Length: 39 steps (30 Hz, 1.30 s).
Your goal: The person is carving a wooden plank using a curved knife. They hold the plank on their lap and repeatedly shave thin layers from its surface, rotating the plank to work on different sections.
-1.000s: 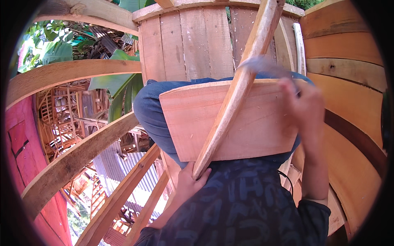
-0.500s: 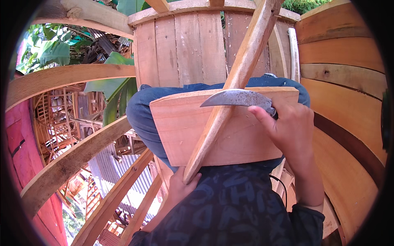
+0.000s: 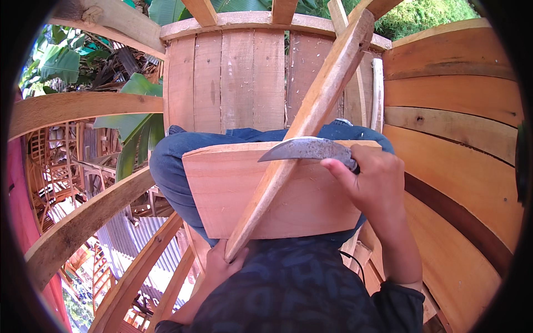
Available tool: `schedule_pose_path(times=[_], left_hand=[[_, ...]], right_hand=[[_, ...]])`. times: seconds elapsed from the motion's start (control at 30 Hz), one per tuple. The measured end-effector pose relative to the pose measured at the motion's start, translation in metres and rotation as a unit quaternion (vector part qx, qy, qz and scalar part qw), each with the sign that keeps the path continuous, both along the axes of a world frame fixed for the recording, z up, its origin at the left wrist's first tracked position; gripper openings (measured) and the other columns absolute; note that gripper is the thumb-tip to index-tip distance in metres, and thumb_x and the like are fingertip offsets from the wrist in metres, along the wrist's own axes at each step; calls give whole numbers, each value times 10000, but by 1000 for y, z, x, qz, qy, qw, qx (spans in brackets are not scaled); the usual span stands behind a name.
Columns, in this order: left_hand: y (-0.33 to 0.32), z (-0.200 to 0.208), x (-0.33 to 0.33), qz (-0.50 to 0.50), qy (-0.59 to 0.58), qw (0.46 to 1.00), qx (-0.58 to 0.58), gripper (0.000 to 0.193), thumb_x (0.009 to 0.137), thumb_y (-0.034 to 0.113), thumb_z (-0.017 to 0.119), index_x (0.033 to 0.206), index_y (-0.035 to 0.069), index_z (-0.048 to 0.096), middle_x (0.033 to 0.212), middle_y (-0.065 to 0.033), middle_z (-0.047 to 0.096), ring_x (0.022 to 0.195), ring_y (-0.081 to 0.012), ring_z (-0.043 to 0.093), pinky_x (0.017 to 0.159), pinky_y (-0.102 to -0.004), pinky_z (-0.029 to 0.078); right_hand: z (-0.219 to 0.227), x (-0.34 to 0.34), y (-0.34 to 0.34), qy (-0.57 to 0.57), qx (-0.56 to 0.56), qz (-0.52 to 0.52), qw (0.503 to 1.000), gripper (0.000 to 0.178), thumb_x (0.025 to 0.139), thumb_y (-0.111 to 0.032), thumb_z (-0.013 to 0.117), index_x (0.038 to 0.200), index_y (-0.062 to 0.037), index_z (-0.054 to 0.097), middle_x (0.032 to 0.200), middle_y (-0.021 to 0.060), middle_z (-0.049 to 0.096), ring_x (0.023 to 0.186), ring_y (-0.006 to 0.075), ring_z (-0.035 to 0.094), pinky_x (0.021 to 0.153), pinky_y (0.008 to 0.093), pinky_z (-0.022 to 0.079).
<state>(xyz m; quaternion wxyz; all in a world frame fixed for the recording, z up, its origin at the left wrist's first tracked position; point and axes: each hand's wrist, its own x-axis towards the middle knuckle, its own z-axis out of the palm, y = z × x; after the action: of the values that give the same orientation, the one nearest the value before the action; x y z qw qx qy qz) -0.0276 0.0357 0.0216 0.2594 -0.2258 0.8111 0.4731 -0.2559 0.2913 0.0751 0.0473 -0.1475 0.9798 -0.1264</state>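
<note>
A long whittled wooden stick slants from my lap up to the far right, lying across a broad board on my thighs. My left hand is closed around the stick's near end, close to my body. In my right hand is a curved knife with a spotted grey blade, its tip pointing left. The blade crosses over the stick near the board's far edge. My fingers cover most of the knife's handle, and my thumb is against the base of the blade.
Plank flooring with small shavings lies beyond my knees. A wall of wide boards curves up on the right. Open wooden rails run along the left, with corrugated metal sheets below. Banana leaves hang outside.
The whole view has shifted, so the board, stick and both hands appear lower and further left. Both grips stay the same, and the blade still crosses the stick at nearly the same place.
</note>
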Motion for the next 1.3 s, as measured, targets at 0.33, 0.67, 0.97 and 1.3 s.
schedule_pose_path(times=[0.33, 0.67, 0.97, 1.3], left_hand=[[-4, -6, -6, -26, 10, 1000, -6, 340, 753, 209, 747, 963, -15, 602, 740, -176, 653, 661, -322, 663, 590, -364, 507], [-7, 3, -7, -4, -18, 999, 33, 280, 724, 191, 747, 879, -19, 646, 647, -140, 639, 569, -237, 650, 559, -304, 492], [-8, -7, -6, -11, -6, 1000, 4, 302, 721, 220, 751, 865, -24, 648, 654, -160, 647, 588, -270, 664, 564, -333, 504], [-6, -11, -5, 7, 5, 1000, 19, 295, 713, 230, 759, 843, -11, 650, 641, -149, 643, 563, -273, 653, 544, -327, 499]], right_hand=[[-22, -100, 91, 55, -43, -299, 952, 649, 924, -534, 499, 610, 33, 539, 478, 121, 402, 472, 249, 387, 493, 358, 348], [-22, -15, 9, 77, -43, 37, 995, 588, 725, -608, 679, 571, -68, 503, 502, 93, 481, 454, 288, 530, 456, 378, 414], [-28, -97, 80, 78, -119, -216, 966, 678, 849, -617, 555, 613, 18, 524, 510, 147, 453, 451, 285, 378, 467, 391, 337], [-29, -39, 13, 74, -28, 38, 996, 608, 735, -630, 664, 581, -55, 537, 494, 100, 484, 459, 270, 534, 460, 378, 416]])
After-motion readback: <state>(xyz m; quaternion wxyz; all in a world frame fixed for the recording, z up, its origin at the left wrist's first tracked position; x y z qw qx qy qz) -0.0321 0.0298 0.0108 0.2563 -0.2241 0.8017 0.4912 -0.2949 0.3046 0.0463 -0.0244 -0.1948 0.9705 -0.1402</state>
